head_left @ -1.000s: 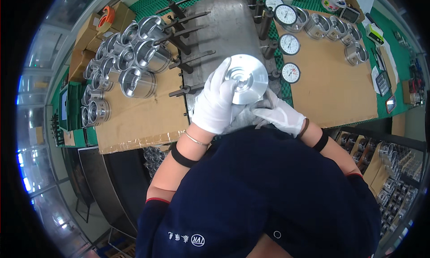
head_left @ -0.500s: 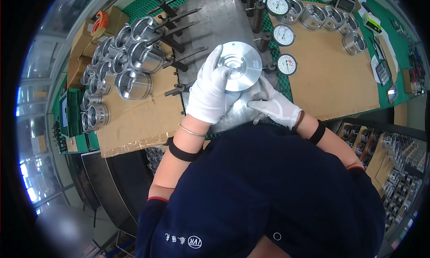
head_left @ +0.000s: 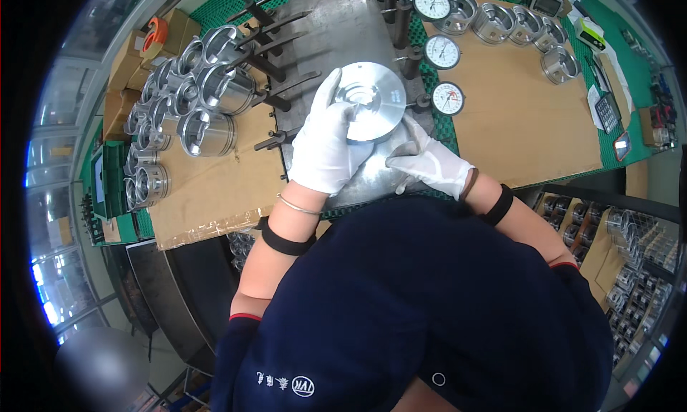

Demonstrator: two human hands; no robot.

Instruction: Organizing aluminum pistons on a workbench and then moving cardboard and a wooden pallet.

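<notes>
A silvery piston (head_left: pixel 386 104) with a round recessed crown sits over the grey metal plate (head_left: pixel 336 25), its crown facing up. My left hand (head_left: pixel 323 147), in a white glove, grips it from the left, thumb over the crown and fingers along the rim. My right hand (head_left: pixel 435 165), gloved too, rests beside the piston's lower right edge with its fingers apart. One fingertip reaches up to the rim; whether it touches cannot be made out. To the right of the piston stands a dial gauge (head_left: pixel 447 98) on a dark holder.
Several pistons (head_left: pixel 207 133) crowd the cardboard at left, and more pistons (head_left: pixel 492 22) stand on the right cardboard (head_left: pixel 522 125). Dark rods (head_left: pixel 297 81) stick out over the plate's left side. Further dial gauges (head_left: pixel 442 52) line its right. A calculator (head_left: pixel 607 115) lies far right.
The whole bench view has shifted slightly left. Both hands and the piston keep nearly the same places relative to the plate, with my left hand still gripping the piston.
</notes>
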